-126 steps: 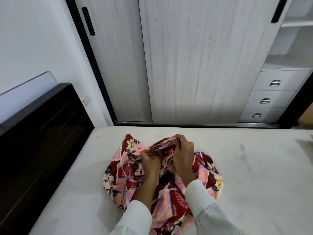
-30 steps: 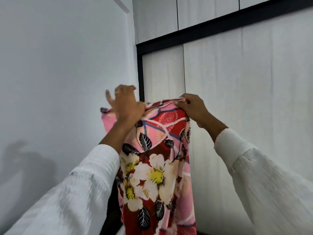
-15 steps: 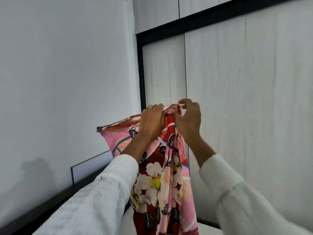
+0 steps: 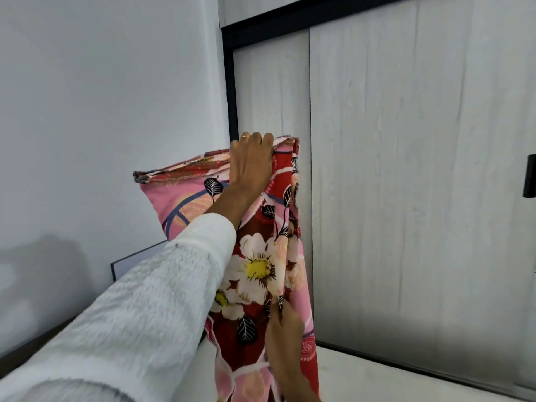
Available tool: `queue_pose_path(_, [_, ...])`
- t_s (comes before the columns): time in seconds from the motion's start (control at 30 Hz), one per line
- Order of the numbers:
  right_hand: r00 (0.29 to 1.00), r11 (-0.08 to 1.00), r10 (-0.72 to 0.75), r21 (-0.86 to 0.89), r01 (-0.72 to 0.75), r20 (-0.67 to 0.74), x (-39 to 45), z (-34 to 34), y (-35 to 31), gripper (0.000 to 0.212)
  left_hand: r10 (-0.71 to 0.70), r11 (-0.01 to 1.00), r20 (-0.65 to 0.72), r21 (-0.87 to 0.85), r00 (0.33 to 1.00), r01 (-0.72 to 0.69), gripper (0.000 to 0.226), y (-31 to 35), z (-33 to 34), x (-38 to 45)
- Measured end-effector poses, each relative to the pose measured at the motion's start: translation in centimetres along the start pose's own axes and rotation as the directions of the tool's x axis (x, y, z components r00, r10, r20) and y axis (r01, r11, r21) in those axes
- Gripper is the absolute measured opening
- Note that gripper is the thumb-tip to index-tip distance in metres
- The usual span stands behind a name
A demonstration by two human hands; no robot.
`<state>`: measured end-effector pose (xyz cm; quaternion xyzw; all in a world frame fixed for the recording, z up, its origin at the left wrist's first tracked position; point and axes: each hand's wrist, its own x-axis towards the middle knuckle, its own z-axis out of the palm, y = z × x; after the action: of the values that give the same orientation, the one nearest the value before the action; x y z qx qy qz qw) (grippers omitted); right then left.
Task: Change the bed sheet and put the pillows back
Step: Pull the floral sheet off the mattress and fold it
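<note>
Wardrobe doors (image 4: 406,169) fill the background behind a floral sheet (image 4: 261,271) that hangs in the air above the mattress (image 4: 377,378). Up top, the left hand (image 4: 251,166) grips the sheet's upper edge, fingers curled over it (a ring shows). Lower down, the right hand (image 4: 282,329) pinches a hanging fold; its fingertips are hidden in the cloth, and the sheet's bottom is cut off.

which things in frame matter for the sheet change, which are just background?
In play:
floral sheet, hanging
left hand, gripping its top edge
right hand, pinching it lower down
mattress

Background:
wardrobe doors
wall
dark headboard
</note>
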<state>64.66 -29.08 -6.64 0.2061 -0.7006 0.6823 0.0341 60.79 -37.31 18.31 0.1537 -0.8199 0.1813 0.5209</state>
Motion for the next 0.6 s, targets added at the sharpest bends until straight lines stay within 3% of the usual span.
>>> queue_pose_path(0.1, [0.996,0.997,-0.072,0.02,0.071,0.052,-1.9,0.4,-0.8,0.049,-0.007,1.0,0.027,0.024,1.0,0.007,0.026,-0.5,-0.1,0.4])
queue_pose_path(0.2, [0.972,0.976,-0.216,-0.008,0.217,0.094,-4.6,0.8,-3.0,0.048,0.004,0.999,0.039,0.052,0.999,-0.006,0.026,-0.5,-0.2,0.8])
queue_pose_path(0.27, [0.968,0.968,-0.232,0.123,0.219,0.098,-6.0,1.2,-4.6,0.033,0.015,0.998,0.039,0.055,0.999,-0.018,0.029,-0.2,-0.3,0.9])
queue_pose_path(0.33, [0.964,0.958,-0.165,0.267,0.106,0.209,-6.3,1.5,-5.2,0.017,0.013,0.998,0.038,0.056,0.999,-0.015,0.031,-0.1,-0.4,0.8])
queue_pose_path(0.47, [0.961,0.958,0.01,0.274,-0.089,0.277,-5.2,1.2,-2.5,0.02,-0.018,0.998,0.019,0.059,1.0,0.016,0.031,-0.5,-0.7,0.7])
queue_pose_path(0.53, [0.937,0.907,0.115,0.349,-0.234,0.329,-5.1,0.9,-1.8,0.023,-0.016,0.998,0.009,0.058,1.0,0.016,0.031,-0.7,-0.6,0.7])
queue_pose_path(0.6, [0.869,0.786,0.145,0.479,-0.392,0.474,-5.4,0.7,-2.1,0.026,-0.013,0.998,0.013,0.068,1.0,0.012,0.03,-1.0,-0.5,0.8])
